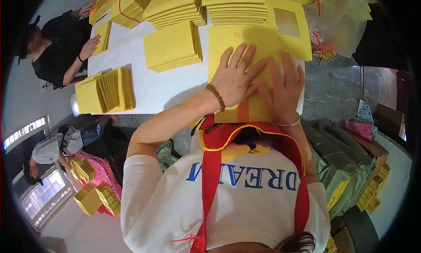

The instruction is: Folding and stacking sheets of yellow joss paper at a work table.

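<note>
A large yellow paper sheet (223,38) lies at the table edge right in front of me, with an orange-red strip (243,110) showing near its close edge. My left hand (232,80) rests flat on the sheet, fingers stretched out, a brown bead bracelet at the wrist. Close beside it, my right hand (284,88) is over the right part of the paper. Its fingers are extended and somewhat blurred, and nothing shows in them. Left of the sheet sits a stack of folded yellow paper (171,49).
Thick yellow paper stacks (237,12) line the far side of the white table (144,90). Another folded bundle (105,90) lies at its left corner. A person (61,51) works at the left. Clear plastic bags (337,20) and green-wrapped bales (337,152) are at the right.
</note>
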A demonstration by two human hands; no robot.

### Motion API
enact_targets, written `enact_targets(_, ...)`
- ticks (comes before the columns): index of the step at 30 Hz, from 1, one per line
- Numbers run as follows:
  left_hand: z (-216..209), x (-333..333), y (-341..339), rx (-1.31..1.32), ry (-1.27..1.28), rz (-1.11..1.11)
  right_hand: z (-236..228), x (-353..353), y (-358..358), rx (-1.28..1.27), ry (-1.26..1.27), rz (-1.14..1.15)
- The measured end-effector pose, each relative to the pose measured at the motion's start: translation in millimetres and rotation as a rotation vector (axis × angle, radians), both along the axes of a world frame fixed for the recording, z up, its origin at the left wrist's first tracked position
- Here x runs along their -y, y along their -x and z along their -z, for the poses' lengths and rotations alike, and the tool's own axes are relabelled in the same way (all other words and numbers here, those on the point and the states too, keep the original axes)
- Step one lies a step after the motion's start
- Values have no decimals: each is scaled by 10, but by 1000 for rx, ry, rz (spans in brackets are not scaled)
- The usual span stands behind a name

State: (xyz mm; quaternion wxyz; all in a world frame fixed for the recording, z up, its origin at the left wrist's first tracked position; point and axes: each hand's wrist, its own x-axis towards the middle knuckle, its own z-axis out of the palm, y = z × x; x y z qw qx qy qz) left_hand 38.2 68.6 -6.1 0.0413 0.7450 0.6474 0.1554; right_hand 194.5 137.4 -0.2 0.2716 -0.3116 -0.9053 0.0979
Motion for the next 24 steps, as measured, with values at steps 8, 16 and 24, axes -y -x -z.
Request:
enact_targets(8,183,-14,165,726,-30,-114,152,87,56,160,263,-194)
enact_targets(16,-40,138,255,316,-130,-121,121,122,100,365,29,-174)
enact_targets(24,11,156,328,5,-54,17,139,76,77,390,66,-206)
